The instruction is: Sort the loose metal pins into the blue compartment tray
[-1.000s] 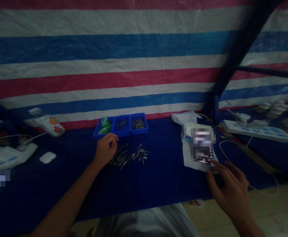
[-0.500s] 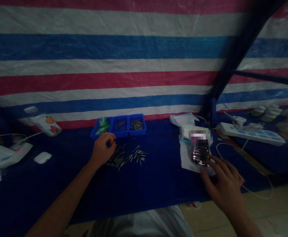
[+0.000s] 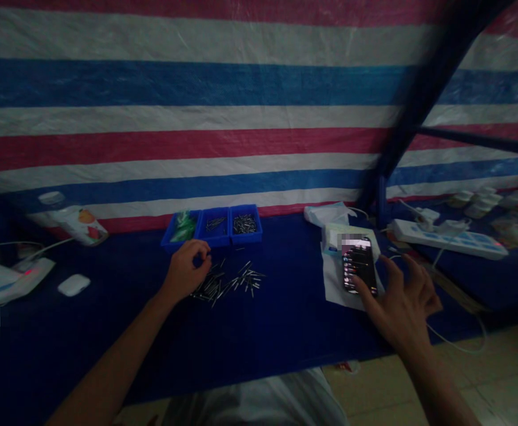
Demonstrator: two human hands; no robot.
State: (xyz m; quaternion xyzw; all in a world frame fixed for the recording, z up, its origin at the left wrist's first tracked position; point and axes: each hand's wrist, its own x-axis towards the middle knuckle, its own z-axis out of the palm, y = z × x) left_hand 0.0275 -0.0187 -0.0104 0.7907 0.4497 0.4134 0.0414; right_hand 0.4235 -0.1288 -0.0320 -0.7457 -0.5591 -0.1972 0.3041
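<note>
Head view, from where I sit: the person's left hand point(image 3: 186, 270) is over the blue table point(image 3: 263, 331), its wrist bent and its fingers curled in toward the thumb. I can't tell whether anything is pinched between them. Just beside and partly under that hand lies a loose heap of thin metal pins point(image 3: 211, 288), and a smaller cluster of pins point(image 3: 250, 277) fans out to its right, its near edge touching the heap.

Over on the right side of my picture, the right hand point(image 3: 401, 302) is spread and grips nothing, its fingers lifted and bent, its thumb reaching over the lower part of a phone point(image 3: 360, 271). The thumb seems to touch the lit screen, but the picture is dim and I wouldn't swear to contact. The phone lies face up on a sheet of white paper point(image 3: 333, 283), its far end by a pale packet point(image 3: 331, 239).

Behind the pins I see three blue bins side by side against the striped sheet point(image 3: 196, 86): the left bin point(image 3: 167, 238) holds a green bag point(image 3: 185, 228), the middle bin point(image 3: 214, 240) a few pins, the right bin point(image 3: 246, 238) many small metal pieces.
</note>
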